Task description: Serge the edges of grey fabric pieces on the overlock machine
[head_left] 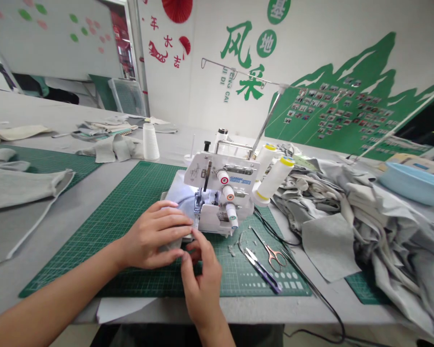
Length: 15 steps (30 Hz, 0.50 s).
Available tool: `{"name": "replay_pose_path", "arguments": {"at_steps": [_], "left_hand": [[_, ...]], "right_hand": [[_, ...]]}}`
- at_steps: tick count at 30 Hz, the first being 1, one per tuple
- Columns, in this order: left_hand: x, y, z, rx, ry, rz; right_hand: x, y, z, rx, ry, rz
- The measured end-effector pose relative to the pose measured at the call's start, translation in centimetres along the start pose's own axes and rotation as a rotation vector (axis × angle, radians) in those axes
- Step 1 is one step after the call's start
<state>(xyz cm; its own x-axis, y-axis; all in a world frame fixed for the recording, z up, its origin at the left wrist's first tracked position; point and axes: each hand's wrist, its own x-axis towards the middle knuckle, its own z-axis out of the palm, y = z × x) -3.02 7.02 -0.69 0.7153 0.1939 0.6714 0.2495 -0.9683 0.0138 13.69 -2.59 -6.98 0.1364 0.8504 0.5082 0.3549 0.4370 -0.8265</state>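
A white overlock sewing machine (245, 205) stands on a green cutting mat (144, 185), its lamp lighting the needle area. Light grey fabric (181, 192) lies on its bed, reaching up to the presser foot. My left hand (154, 235) rests on this fabric with its fingers stretched out flat, in front of the foot. Just to the right, my right hand (205, 274) pinches the fabric's near edge between thumb and fingers; part of that grip is hidden. Both hands nearly touch at the fingertips.
Gold-handled scissors (274, 255) and purple-handled thread snips (262, 271) lie right of the machine beside black cables (311, 284). Grey fabric pieces (329, 241) are heaped farther right, near a blue basin (415, 183). A white thread cone (151, 142) stands behind left; more fabric (25, 188) lies left.
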Motion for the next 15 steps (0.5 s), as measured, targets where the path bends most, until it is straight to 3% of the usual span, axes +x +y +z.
{"name": "replay_pose_path", "arguments": {"at_steps": [9,15], "left_hand": [[0.0,0.3,0.2,-0.021,0.035,0.024],[-0.1,-0.3,0.0,-0.004,0.004,-0.027]], "right_hand": [[0.0,-0.1,0.1,-0.001,-0.011,0.034],[-0.1,0.3,-1.7,-0.173,0.149,-0.054]]}}
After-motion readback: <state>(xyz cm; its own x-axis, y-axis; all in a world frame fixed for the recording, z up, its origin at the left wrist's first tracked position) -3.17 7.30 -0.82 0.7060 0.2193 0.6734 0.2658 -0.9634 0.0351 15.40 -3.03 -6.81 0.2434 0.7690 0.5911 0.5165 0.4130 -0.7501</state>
